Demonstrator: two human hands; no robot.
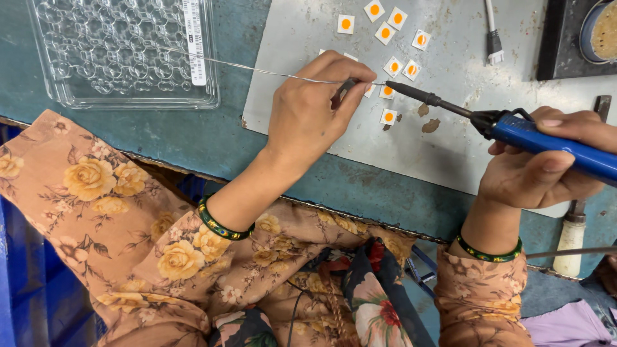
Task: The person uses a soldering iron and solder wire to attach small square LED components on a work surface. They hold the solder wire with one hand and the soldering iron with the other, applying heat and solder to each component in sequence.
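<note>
Soldering iron (514, 128) clamped in our right hand (546, 170), tip at one small square chip (386, 92) on the grey plate (463, 154), left hand (308, 112) pinching solder wire (257, 68) there; other chips (384, 32) lie scattered nearby, progress unclear.

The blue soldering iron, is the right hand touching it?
Touching. The head view shows the right hand wrapped around the blue soldering iron, its fingers curled over the handle and the thumb lying on top.
</note>
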